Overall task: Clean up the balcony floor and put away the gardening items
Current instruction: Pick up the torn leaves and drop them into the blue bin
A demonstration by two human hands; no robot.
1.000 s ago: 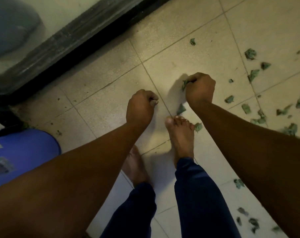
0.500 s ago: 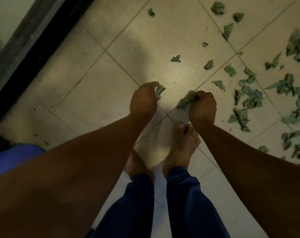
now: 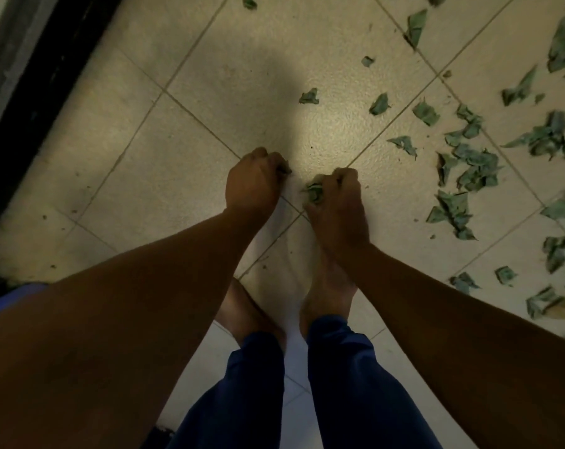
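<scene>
- Right hand clenches a wad of leaf scraps.
- Left hand pinches a small scrap.
- Torn leaves litter right tiles; dark door track edges left.

On the tiled floor, the left hand sits at center with the right hand just beside it toward 3 o'clock. Bare feet lie below at 6 o'clock. Torn leaf scraps spread from 1 to 4 o'clock. The door threshold runs at 10 o'clock.

Torn green leaf scraps scattered over tiled floor.
</scene>
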